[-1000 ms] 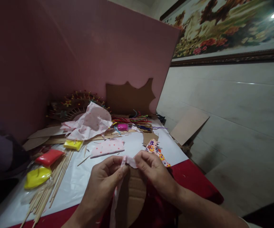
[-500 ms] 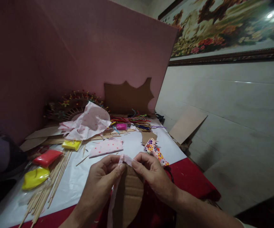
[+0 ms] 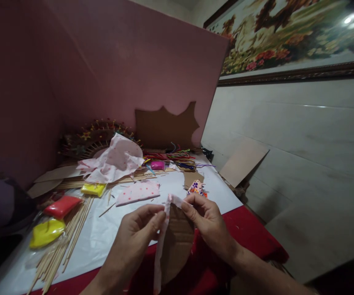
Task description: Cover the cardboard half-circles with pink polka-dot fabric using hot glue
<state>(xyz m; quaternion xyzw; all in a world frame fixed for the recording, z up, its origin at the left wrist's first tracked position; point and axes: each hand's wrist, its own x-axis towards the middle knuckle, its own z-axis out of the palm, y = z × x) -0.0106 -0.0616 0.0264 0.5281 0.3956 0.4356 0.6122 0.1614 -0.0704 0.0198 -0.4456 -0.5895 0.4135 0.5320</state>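
Observation:
A brown cardboard piece (image 3: 178,241) with one curved edge is held up between my hands at the table's front. Pale pink cloth (image 3: 161,250) is folded over its straight left edge and its top corner. My left hand (image 3: 134,233) pinches the cloth-covered left edge near the top, thumb against fingers. On the other side, my right hand (image 3: 206,217) grips the top right corner, its thumb on the cloth. Just beyond lies a pink dotted cloth-covered piece (image 3: 138,193). A flower-print piece (image 3: 196,187) is partly hidden behind my right hand.
Thin wooden sticks (image 3: 75,233) lie at the left beside bagged yellow clay (image 3: 47,233) and red clay (image 3: 62,206). Crumpled dotted cloth (image 3: 114,162), scissors (image 3: 186,165) and pink clay (image 3: 157,165) sit farther back. A jagged cardboard sheet (image 3: 166,127) leans against the pink wall.
The cardboard piece has moved up and right and turned slightly. My right hand has shifted right, covering more of the flower-print piece. My left hand has slid onto the piece's left edge.

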